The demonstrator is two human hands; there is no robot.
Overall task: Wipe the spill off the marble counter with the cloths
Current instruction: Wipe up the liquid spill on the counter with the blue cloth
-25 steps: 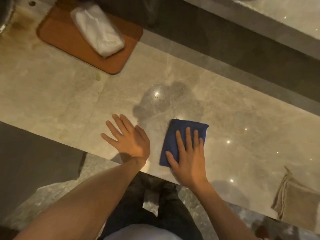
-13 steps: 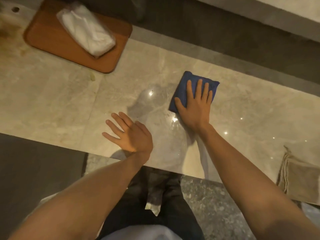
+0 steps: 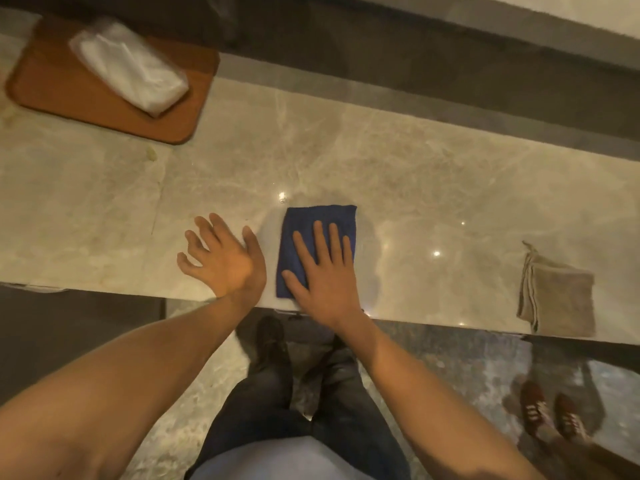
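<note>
A folded blue cloth [image 3: 320,220] lies flat on the beige marble counter [image 3: 433,188] near its front edge. My right hand [image 3: 323,271] presses down on the cloth with fingers spread flat, covering its near half. My left hand [image 3: 223,259] rests flat on the bare counter just left of the cloth, fingers apart, holding nothing. A faint wet sheen [image 3: 369,244] shows around the cloth. A second, beige folded cloth [image 3: 557,299] sits at the front edge far to the right, untouched.
A brown tray [image 3: 69,102] with a white plastic-wrapped pack [image 3: 130,65] stands at the back left. A dark ledge [image 3: 450,84] runs behind the counter. Another person's red shoes [image 3: 550,415] are on the floor at lower right.
My right hand pushed the blue cloth away to the back of the counter, then pulled it back to the front edge. The left hand stayed flat in place.
</note>
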